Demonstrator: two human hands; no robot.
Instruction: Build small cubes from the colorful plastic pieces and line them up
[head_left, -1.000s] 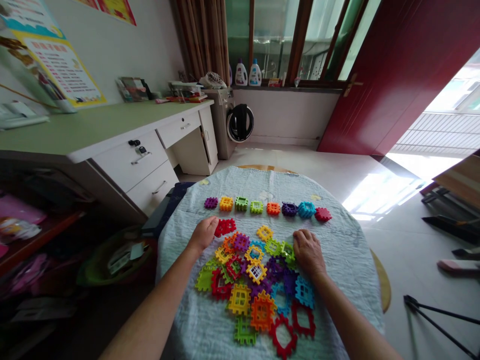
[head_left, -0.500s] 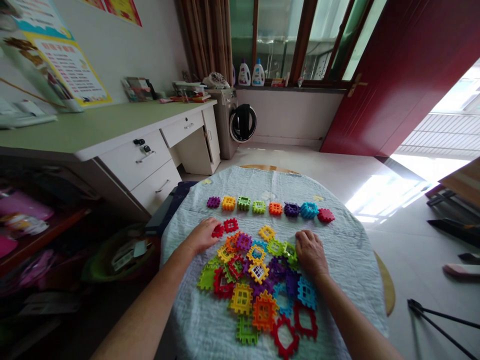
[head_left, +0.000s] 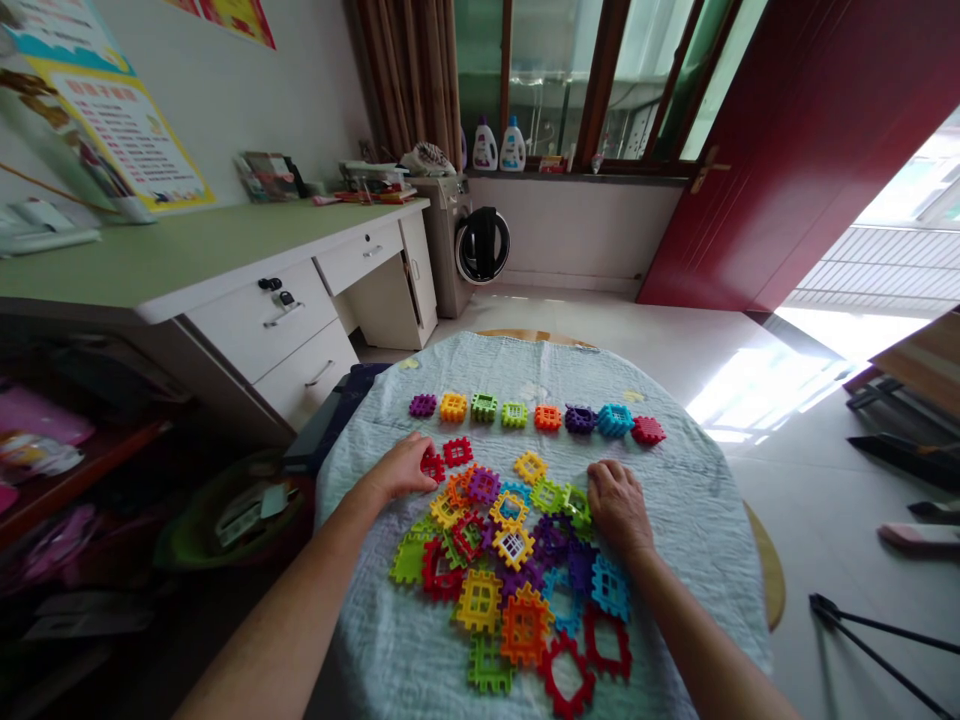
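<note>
My left hand (head_left: 405, 466) is at the left of a pile of plastic building blocks, thumb and fingers closed on the edge of a small red window-shaped block (head_left: 433, 467). A second red block (head_left: 457, 452) lies just beyond it. My right hand (head_left: 619, 502) rests on the cloth at the pile's right side with its fingers curled under. Its thumb side is against or very near a green block (head_left: 577, 506); whatever is under those fingers is hidden. Between the hands lie yellow (head_left: 531, 467), purple (head_left: 484, 486), orange (head_left: 526, 626) and blue (head_left: 611, 588) interlocking blocks.
Beyond the pile, a row of small coloured block stacks runs from purple (head_left: 422, 405) to red (head_left: 649, 431). A pale blue cloth (head_left: 697, 560) covers the round table. A desk (head_left: 225, 250) stands to the left, and black tripod legs (head_left: 862, 625) at the right.
My left hand's fingers have shifted on the red block, so more of it shows. My right hand and the pile stay in place; the view has moved slightly.
</note>
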